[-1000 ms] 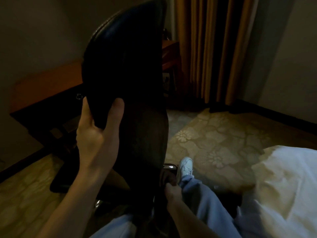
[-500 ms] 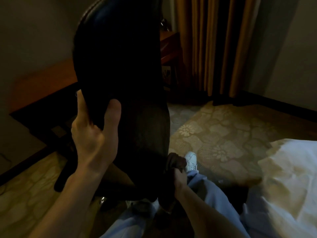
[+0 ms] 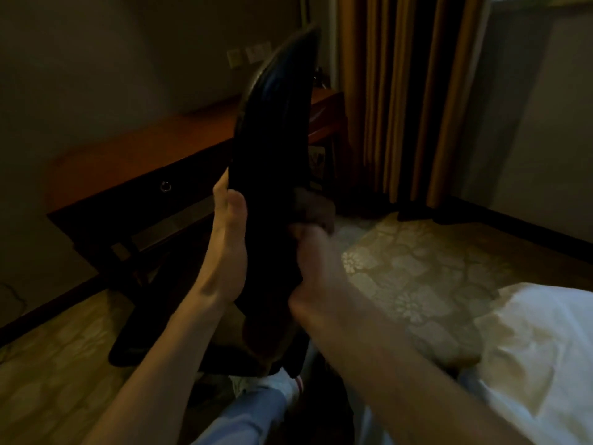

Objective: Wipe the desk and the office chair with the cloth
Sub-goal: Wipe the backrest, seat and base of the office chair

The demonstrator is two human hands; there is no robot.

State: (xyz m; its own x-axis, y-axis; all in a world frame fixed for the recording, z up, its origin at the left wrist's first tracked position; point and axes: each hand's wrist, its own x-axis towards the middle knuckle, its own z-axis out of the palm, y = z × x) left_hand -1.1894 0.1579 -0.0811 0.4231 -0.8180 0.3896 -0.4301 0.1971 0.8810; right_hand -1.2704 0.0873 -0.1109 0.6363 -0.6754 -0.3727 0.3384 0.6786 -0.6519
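- Dim room. We note the black office chair [image 3: 272, 149] at centre, its backrest seen nearly edge-on, tall, with the top curving right.
- The left hand [image 3: 229, 242] clamps the backrest's left edge. The thumb lies on the near face and the fingers wrap out of sight behind.
- The right hand [image 3: 316, 264], somewhat blurred, bunches a dark brown cloth [image 3: 316, 208] in curled fingers. The cloth presses on the backrest's right side, about level with the left hand.
- A wooden desk [image 3: 138, 155] stands far left along the wall, behind the chair, with a ring pull [image 3: 165, 186] on its front.
- Gold curtains [image 3: 401, 91] hang far right above a floral carpet [image 3: 417, 268]. White bedding [image 3: 545, 364] lies near right.
- We see a white shoe [image 3: 290, 385] near, below the chair.
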